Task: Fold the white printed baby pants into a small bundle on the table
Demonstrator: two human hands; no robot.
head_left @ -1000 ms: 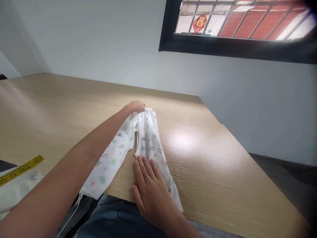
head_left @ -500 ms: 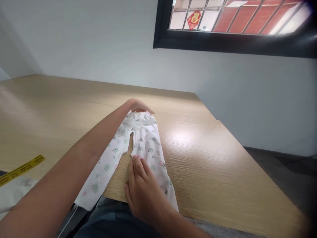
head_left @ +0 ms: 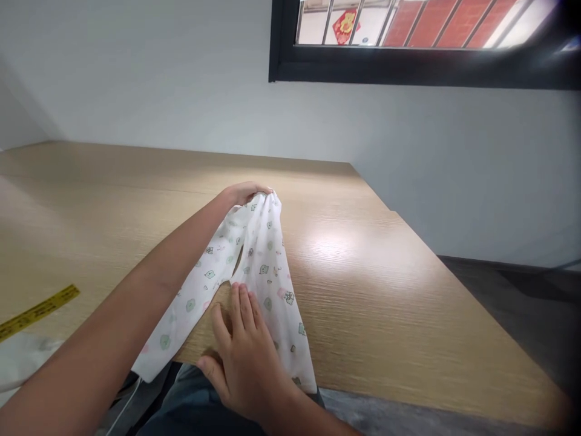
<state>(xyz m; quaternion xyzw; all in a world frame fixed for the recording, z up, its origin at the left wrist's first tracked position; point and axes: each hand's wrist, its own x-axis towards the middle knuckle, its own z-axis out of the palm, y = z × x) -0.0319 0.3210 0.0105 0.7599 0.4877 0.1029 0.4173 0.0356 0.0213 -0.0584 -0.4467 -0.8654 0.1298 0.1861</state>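
Note:
White pants (head_left: 267,260) with a small green, pink and black animal print lie on the wooden table, legs toward me, their hems reaching the front edge. My left hand (head_left: 249,191) grips the gathered waistband at the far end; its fingers are partly hidden, with the thumb on top of the bunched cloth. My right hand (head_left: 249,351) lies flat on the inner side of the right-hand pant leg, fingers stretched out and thumb apart. A narrow gap shows between the two legs just beyond its fingertips.
On the left of the table (head_left: 363,309) lies a yellow printed strip (head_left: 40,310), with white cloth (head_left: 27,360) beside it. A white cord (head_left: 123,407) hangs below the front edge. Beyond the table are a wall and a dark-framed window (head_left: 408,68) with bars.
My left hand has closed on the waistband and bunched it, so the cloth now runs in folds from it. My right hand's fingers have spread and it has shifted slightly left.

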